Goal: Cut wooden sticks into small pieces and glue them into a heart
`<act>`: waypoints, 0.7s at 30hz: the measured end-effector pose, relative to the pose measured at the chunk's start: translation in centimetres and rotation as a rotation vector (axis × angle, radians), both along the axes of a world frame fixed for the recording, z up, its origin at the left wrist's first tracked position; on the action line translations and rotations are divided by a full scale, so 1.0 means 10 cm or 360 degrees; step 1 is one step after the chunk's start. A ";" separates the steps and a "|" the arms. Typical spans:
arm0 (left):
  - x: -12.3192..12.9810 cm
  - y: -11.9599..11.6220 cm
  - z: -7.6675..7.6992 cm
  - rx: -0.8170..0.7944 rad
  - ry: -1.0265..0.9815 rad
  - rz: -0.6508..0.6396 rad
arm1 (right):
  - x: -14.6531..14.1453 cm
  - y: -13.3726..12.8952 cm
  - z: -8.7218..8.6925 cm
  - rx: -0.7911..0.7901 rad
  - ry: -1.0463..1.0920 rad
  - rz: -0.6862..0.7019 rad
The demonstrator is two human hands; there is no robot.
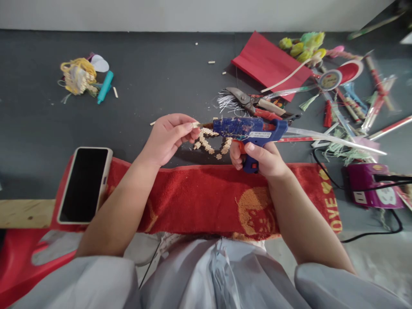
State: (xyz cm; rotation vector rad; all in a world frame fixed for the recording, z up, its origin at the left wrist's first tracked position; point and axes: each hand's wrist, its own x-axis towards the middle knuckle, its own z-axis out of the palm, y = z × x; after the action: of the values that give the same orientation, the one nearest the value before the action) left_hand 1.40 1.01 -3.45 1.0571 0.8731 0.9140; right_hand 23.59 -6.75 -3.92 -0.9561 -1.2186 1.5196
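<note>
My right hand (267,159) is wrapped round the handle of a blue hot glue gun (238,127), with fingers at its orange trigger. A long clear glue stick (334,139) sticks out of the gun's back end. At the nozzle, my left hand (170,137) pinches a small pale piece (195,125) between thumb and forefinger. The nozzle tip meets or nearly touches this piece. Just below the gun, a curved string of cream flower-like bits (206,146) shows, partly hidden behind the gun; whether it joins the pinched piece I cannot tell.
A red towel (193,197) lines the near edge, with a phone (85,184) on its left end. Pruning shears (243,98), red paper (267,64), a ribbon spool (349,72) and craft bits crowd the right. A purple power socket (370,184) trails black cords. Yellow cord (79,73) lies far left.
</note>
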 end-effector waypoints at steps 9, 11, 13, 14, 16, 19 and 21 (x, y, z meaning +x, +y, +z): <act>0.00 0.02 -0.02 0.0035 -0.0077 -0.0011 | 0.01 0.00 0.01 -0.0061 -0.0050 0.0002; 0.00 0.03 -0.03 0.0026 -0.0084 0.0002 | 0.03 -0.01 0.01 -0.0065 -0.0047 -0.0006; -0.01 0.04 -0.04 0.0024 -0.0082 0.0028 | 0.05 -0.01 0.02 -0.0071 -0.0074 -0.0032; -0.02 0.05 -0.04 0.0025 -0.0077 0.0048 | 0.07 -0.01 0.04 -0.0093 -0.0112 -0.0061; -0.04 0.08 -0.03 0.0027 -0.0076 0.0096 | 0.10 -0.02 0.10 -0.0154 -0.0239 -0.0151; -0.06 0.11 -0.02 0.0028 -0.0097 0.0165 | 0.16 -0.07 0.24 -0.0156 -0.0542 -0.0283; -0.07 0.14 -0.02 0.0023 -0.0123 0.0197 | 0.22 -0.10 0.34 -0.0115 -0.0869 -0.0363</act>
State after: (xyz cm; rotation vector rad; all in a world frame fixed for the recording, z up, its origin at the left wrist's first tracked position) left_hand 0.72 2.37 -3.66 0.9822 0.8757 1.0593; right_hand 25.79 -7.78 -0.49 -1.5695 -1.3722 1.1613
